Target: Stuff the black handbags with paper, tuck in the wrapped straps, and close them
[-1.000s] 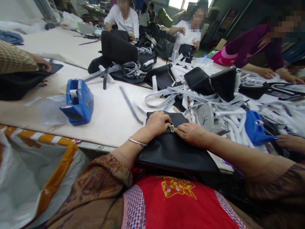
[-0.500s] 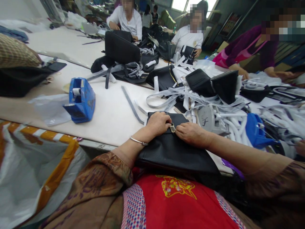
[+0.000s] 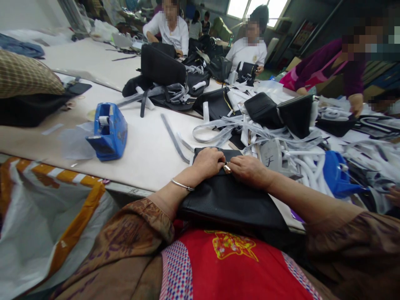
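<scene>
A black leather-look bag (image 3: 231, 206) lies at the table's near edge, against the red apron. On the front edge of its flap (image 3: 229, 154) sits a small gold-coloured metal clasp (image 3: 227, 168). My left hand (image 3: 210, 161), fingers bent and closed, pinches at the clasp from the left. From the right, my right hand (image 3: 250, 170) is closed too, its fingertips on the clasp's other side. The fingertips partly hide the clasp, and both hands rest on the bag.
A blue tape dispenser (image 3: 109, 132) stands on the left, another blue dispenser (image 3: 336, 173) on the right. Black bags (image 3: 215, 103) and wrapped straps (image 3: 218, 125) are heaped ahead. A large white sack (image 3: 28, 233) hangs open at lower left. Co-workers (image 3: 170, 31) sit across the table.
The clasp has tilted between my fingers, and my right hand has shifted slightly up and over it. My left hand stays nearly in place. At right, a co-worker's arms have moved.
</scene>
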`<state>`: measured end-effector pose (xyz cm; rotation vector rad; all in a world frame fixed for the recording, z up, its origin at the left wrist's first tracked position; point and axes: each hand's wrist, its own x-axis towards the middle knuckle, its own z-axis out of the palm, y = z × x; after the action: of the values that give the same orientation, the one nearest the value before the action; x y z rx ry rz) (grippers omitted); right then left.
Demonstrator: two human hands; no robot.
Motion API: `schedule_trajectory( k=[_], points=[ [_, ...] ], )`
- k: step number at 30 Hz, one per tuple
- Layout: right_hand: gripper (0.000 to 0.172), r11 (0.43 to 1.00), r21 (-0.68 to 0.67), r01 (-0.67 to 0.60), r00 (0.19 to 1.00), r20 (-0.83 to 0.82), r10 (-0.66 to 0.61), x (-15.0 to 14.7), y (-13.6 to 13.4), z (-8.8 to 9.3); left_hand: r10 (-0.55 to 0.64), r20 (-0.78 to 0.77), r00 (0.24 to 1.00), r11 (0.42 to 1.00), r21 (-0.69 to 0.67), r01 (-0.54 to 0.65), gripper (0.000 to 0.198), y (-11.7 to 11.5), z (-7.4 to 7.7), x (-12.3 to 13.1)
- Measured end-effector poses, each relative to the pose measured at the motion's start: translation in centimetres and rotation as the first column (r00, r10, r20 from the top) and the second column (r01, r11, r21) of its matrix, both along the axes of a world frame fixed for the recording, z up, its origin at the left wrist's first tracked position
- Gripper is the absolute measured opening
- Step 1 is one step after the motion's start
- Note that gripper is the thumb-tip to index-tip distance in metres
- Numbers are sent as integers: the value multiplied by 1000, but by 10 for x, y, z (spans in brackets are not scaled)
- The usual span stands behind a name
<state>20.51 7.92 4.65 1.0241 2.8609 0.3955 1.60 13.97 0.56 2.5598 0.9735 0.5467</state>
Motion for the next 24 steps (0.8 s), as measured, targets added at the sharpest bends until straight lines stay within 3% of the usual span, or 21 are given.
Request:
schedule_trajectory(
  k=[6,13,19,24],
  points=[
    [22,981,-70,182,952,-237,-193,9,11,-6,-6,-18,1000,1000,4,6,15,-1,2,-2],
    [17,957,-198,212,833,-475,-282,21,3,-1,10,22,1000,1000,-14,-10,14,-1,1,-2],
    [21,959,-240,152,883,-403,-241,22,-17,-6,-3,51,999,1000,-8,3,12,-1,0,-1],
    [22,962,-255,98,940,-293,-173,20,-18,-7,0,51,999,1000,-20,1,12,-1,-1,0]
  ],
)
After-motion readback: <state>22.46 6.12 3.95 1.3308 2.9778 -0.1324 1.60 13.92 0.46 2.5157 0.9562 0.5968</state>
